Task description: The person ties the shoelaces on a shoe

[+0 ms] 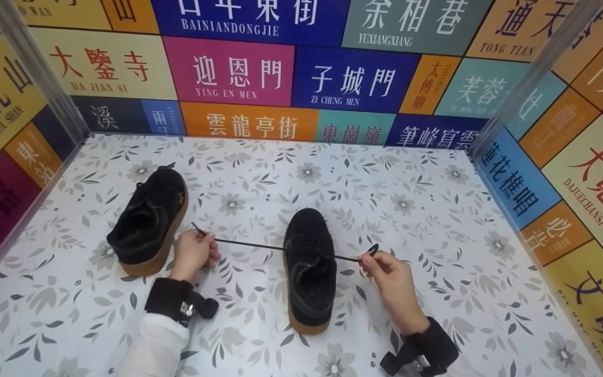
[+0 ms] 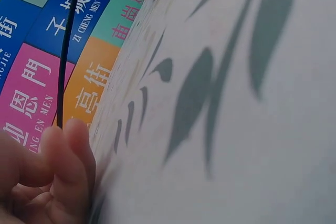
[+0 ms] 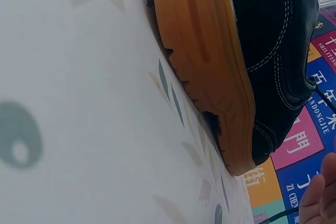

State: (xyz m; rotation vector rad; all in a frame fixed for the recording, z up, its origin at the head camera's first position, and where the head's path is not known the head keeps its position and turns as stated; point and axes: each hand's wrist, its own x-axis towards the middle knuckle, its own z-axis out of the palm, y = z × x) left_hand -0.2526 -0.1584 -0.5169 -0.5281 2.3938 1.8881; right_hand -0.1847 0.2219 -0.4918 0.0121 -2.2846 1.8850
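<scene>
A black shoe (image 1: 309,230) with a tan sole stands in the middle of the head view, toe pointing away. Its black shoelace (image 1: 249,244) is stretched out to both sides. My left hand (image 1: 194,254) pinches the left end, a short tip sticking up past the fingers. On the other side my right hand (image 1: 393,283) pinches the right end between thumb and fingertips, with a small loop of lace above them. In the right wrist view the shoe's tan sole (image 3: 205,51) rests on the surface. The left wrist view shows the lace (image 2: 64,66) rising taut from my fingers.
A second black shoe (image 1: 147,220) stands at the left, close beside my left hand, its laces loosely lying over the front. The table (image 1: 411,173) has a leaf-and-flower pattern. Colourful panels with writing (image 1: 244,73) wall it at the back and both sides.
</scene>
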